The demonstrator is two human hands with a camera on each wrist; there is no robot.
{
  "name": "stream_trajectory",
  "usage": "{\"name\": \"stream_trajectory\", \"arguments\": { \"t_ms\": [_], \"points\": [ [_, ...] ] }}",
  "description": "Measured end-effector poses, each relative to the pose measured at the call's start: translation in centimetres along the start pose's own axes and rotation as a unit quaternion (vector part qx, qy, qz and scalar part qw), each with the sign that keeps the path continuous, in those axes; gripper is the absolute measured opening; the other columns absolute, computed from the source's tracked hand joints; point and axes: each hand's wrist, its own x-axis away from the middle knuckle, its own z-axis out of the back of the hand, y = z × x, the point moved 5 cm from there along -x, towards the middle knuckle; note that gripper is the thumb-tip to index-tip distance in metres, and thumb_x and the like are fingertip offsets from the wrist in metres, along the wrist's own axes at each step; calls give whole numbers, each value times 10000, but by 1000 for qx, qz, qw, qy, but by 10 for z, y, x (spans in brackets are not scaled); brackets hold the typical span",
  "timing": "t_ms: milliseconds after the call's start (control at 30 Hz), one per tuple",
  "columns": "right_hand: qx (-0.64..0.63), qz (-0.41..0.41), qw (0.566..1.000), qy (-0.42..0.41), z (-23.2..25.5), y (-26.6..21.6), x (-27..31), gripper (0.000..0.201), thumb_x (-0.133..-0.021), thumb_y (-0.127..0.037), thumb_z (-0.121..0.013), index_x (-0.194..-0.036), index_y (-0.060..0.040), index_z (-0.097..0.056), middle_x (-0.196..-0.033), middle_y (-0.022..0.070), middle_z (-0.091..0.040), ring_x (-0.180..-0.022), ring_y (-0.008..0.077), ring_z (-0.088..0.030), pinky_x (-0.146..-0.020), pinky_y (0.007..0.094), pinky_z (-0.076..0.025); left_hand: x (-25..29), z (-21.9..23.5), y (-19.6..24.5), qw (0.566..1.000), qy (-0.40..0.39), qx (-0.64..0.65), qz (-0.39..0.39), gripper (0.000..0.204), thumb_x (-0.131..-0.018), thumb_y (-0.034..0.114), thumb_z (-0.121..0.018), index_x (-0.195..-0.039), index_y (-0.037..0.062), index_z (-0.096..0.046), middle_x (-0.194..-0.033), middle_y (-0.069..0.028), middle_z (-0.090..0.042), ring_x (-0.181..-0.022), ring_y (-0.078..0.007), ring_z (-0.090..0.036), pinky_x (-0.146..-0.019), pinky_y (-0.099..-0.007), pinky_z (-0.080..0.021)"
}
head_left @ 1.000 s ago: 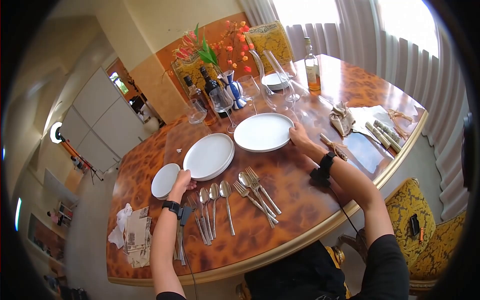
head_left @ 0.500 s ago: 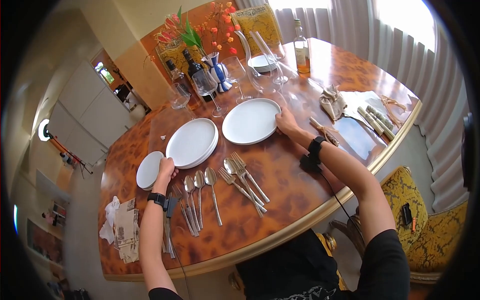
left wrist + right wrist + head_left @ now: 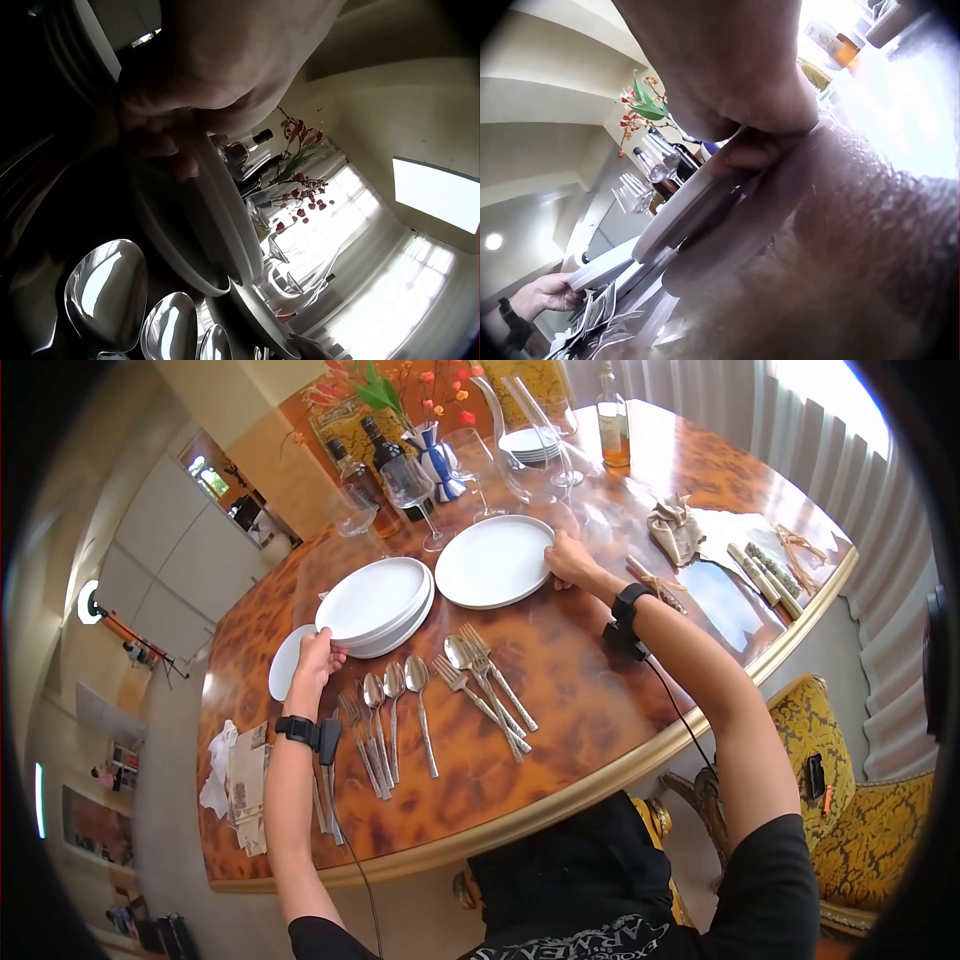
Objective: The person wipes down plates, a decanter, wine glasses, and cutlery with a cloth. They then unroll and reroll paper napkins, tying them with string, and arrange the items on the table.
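Observation:
My left hand [image 3: 315, 658] pinches the near left rim of the upper white plates [image 3: 370, 600] in a stack, thumb on top and fingers curled beneath. In the left wrist view, these raised plates [image 3: 217, 217] stand apart from a lower plate [image 3: 169, 247]. A single-looking white dinner plate [image 3: 495, 560] is gripped at its right rim by my right hand [image 3: 575, 563]. The right wrist view shows that plate [image 3: 682, 206] tilted close over the glossy table, its reflection below. Smaller white plates [image 3: 287, 660] lie left of the stack, partly behind the left hand.
Several spoons [image 3: 417, 675] and forks [image 3: 480, 645] lie in front of the plates. Wine glasses [image 3: 408, 485], dark bottles [image 3: 388, 450], a glass decanter [image 3: 525, 475] and a vase of flowers [image 3: 433, 460] stand behind. A cloth pouch [image 3: 677, 530] and rolled papers [image 3: 765, 580] lie right.
The left hand has raised the upper plates off the lower part of the stack, and a gap shows at its near edge. The right hand keeps its grip. The head view has shifted.

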Motion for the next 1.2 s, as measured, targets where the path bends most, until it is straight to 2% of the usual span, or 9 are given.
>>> {"name": "stream_trajectory", "arguments": {
  "t_ms": [233,500,667,800,867,933,1033,1167,1200],
  "points": [
    [39,-9,999,-9,-6,-5,-3,272,-891,-96,-410,-1036,132,-442,-711,257,-651,-500,302,-656,-413,389,-527,-5,0,-12,1000,-15,8,9,341,-956,225,-406,-856,-53,-577,-663,-120,-614,-499,-155,-553,-439,-272,-442],
    [89,-5,996,-9,-7,-8,-2,274,-886,-90,-430,-1021,147,-460,-712,276,-660,-538,317,-683,-431,397,-541,1,-3,-22,999,-21,-13,23,356,-956,214,-371,-891,-54,-597,-696,-128,-633,-513,-160,-566,-457,-283,-454],
    [128,6,992,-20,-4,-11,-3,293,-897,-102,-432,-1024,159,-463,-715,279,-660,-540,321,-684,-426,401,-540,10,-10,-20,997,-56,-24,48,379,-943,209,-363,-965,-81,-605,-786,-182,-683,-593,-212,-647,-507,-311,-487],
    [196,-10,980,-42,1,-18,2,329,-906,-147,-463,-1076,131,-506,-759,246,-682,-620,319,-702,-549,415,-568,16,-11,-17,996,-60,-28,66,394,-922,220,-389,-1039,-103,-582,-854,-210,-694,-650,-257,-684,-541,-322,-511],
    [244,-12,969,-38,1,-26,2,329,-907,-171,-477,-1062,107,-559,-788,234,-694,-672,319,-713,-613,425,-576,11,-9,-19,994,-75,-21,83,422,-901,233,-430,-1124,-111,-536,-929,-232,-675,-747,-307,-698,-632,-355,-552],
    [432,157,888,26,-1,-54,0,307,-893,-214,-499,-927,41,-667,-847,224,-702,-782,355,-704,-731,451,-558,0,-6,-23,993,-73,-4,98,432,-898,240,-450,-1148,-105,-519,-973,-242,-657,-793,-330,-690,-688,-381,-558],
    [312,244,917,42,-29,-96,4,321,-882,-221,-491,-811,16,-695,-869,248,-687,-834,415,-672,-767,488,-538,-6,-5,-23,991,-76,26,104,446,-893,249,-482,-1185,-88,-497,-1031,-248,-629,-897,-367,-667,-780,-433,-557],
    [192,334,919,-82,-108,-128,-26,323,-872,-213,-480,-905,27,-692,-953,288,-669,-908,464,-640,-855,486,-515,-7,-7,-23,992,-45,77,84,447,-904,269,-499,-1212,-56,-500,-1051,-223,-618,-971,-369,-636,-817,-467,-547],
    [215,316,918,-105,-129,-132,-40,336,-872,-217,-480,-944,31,-695,-987,287,-668,-947,452,-640,-879,475,-509,-10,-7,-24,993,-44,76,80,447,-904,269,-499,-1212,-56,-500,-1051,-223,-618,-971,-369,-636,-817,-467,-547]
  ]
}}
